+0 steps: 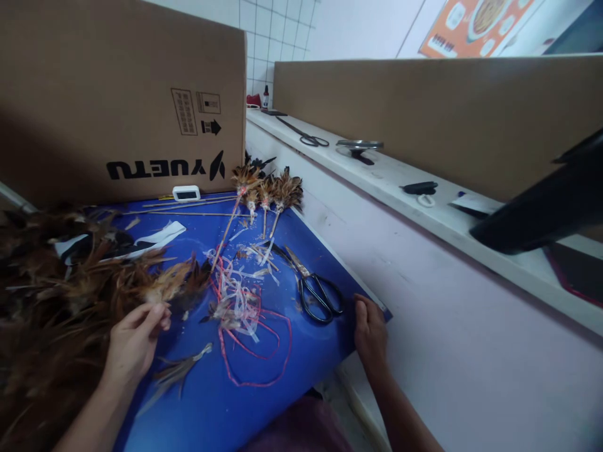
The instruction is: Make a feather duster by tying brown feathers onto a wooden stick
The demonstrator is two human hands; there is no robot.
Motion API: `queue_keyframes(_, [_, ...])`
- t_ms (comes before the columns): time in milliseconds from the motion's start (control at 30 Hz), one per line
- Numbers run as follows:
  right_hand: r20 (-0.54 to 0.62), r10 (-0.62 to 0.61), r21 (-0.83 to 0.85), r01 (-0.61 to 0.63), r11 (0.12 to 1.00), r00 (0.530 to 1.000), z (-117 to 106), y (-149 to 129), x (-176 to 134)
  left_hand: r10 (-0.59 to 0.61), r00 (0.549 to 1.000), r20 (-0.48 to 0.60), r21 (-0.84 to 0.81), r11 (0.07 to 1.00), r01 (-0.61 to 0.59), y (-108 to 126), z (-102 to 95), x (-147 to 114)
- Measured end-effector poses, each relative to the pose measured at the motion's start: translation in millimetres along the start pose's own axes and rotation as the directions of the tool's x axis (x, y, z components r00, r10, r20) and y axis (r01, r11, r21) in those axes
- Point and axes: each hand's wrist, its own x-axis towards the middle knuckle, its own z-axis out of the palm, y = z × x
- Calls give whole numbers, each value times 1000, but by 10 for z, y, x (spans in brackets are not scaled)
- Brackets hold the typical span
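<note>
My left hand (136, 339) is closed in a pinch, its fingertips at the base of a tuft of brown feathers (167, 282). A large pile of dark brown feathers (42, 314) lies beside and beneath that forearm. My right hand (370, 333) is curled round the front edge of the blue tabletop (198, 414) near its right corner, with the fingertips partly hidden. Black-handled scissors (320, 295) lie just left of it, blades pointing away. Between my hands are a loose pink string (287, 358) and a tangle of clear plastic strips (238, 295). A small feather bunch (181, 370) lies near me.
Several feather-tipped sticks (285, 194) lie at the table's far corner. A white digital timer (186, 193) stands before a large cardboard box (117, 94). Along the right, a white ledge (325, 150) bears another pair of scissors (311, 139) and a black cylindrical object (532, 201).
</note>
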Motion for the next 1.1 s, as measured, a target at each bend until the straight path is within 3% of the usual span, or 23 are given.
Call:
queue_keyframes(100, [-5,75,-37,-75,997,997,53,-5,38,5,1000,16,-9,1000,-5,3,-5,-5])
queue_keyframes(600, [-33,12,-90,-15,996,999,69,-61,46,-68,998,15,-48,996,69,53,32,-74])
queue_keyframes(1100, [-32,-12,-63,10,998,999,53,-90,37,-84,994,-67,-59,995,81,103,59,-69])
